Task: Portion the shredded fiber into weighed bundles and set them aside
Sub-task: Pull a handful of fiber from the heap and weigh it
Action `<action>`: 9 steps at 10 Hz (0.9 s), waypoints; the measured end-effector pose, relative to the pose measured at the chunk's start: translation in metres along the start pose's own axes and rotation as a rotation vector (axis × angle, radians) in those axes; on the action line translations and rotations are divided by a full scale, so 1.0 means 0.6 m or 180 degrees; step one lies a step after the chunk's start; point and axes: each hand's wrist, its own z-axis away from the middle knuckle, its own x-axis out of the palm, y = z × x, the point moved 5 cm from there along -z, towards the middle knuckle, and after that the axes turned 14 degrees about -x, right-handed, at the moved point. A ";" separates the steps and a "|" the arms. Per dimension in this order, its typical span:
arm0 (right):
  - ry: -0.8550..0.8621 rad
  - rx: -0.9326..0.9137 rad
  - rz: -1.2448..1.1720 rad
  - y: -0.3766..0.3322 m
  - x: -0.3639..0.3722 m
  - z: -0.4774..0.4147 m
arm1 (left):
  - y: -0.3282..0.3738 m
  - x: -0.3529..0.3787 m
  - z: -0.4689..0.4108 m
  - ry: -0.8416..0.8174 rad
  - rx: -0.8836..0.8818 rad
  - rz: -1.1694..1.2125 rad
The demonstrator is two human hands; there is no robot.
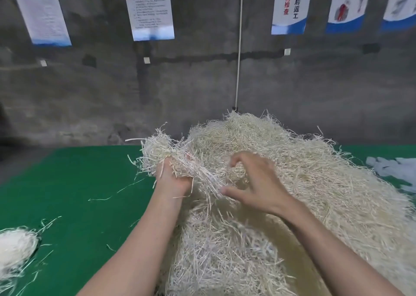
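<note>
Pale shredded fiber tuft (162, 151) clenched in L hand (173, 178); R hand (256, 183) half-open, fingertips touching pile (304, 183).

High on the wall, far above the fingers (235, 159) and a bit to their right, hangs a white and blue poster (289, 5). Its black words read 事后返工. The red words beside them look like 事前检查. The white sheet (149, 7) up and left of the fingers has tiny print, too blurry to read.
</note>
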 end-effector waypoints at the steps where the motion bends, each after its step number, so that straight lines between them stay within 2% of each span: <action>1: -0.0346 -0.0245 0.0329 -0.035 0.077 -0.036 | 0.024 0.012 -0.028 -0.0549 -0.0181 0.1061; 2: -0.0600 -0.0334 0.0594 -0.009 0.148 -0.006 | 0.063 -0.005 -0.021 0.0127 0.0102 0.0595; 3: -0.0794 -0.0216 0.0852 0.049 0.170 0.049 | 0.050 -0.038 -0.021 0.0551 0.0427 0.0149; 4: -0.1240 -0.0020 0.1227 0.100 0.169 0.118 | 0.073 -0.062 -0.051 0.0492 0.0304 0.0302; 5: -0.1620 0.0275 0.0894 0.097 0.153 0.146 | 0.118 -0.051 -0.051 -0.0136 0.0331 0.0793; 6: -0.1378 0.0515 -0.0341 0.054 0.097 0.095 | 0.097 -0.038 -0.029 0.0060 0.0251 0.0432; 7: -0.0497 0.0637 -0.1432 0.009 0.004 0.030 | 0.075 -0.026 -0.016 -0.0440 0.0245 0.0889; 8: 0.0095 0.0598 -0.1684 -0.032 0.003 -0.024 | 0.074 -0.005 -0.013 -0.0607 -0.0085 0.1021; 9: -0.0867 0.0727 -0.1526 -0.065 0.112 -0.044 | 0.079 0.028 0.005 -0.0992 -0.0123 0.0948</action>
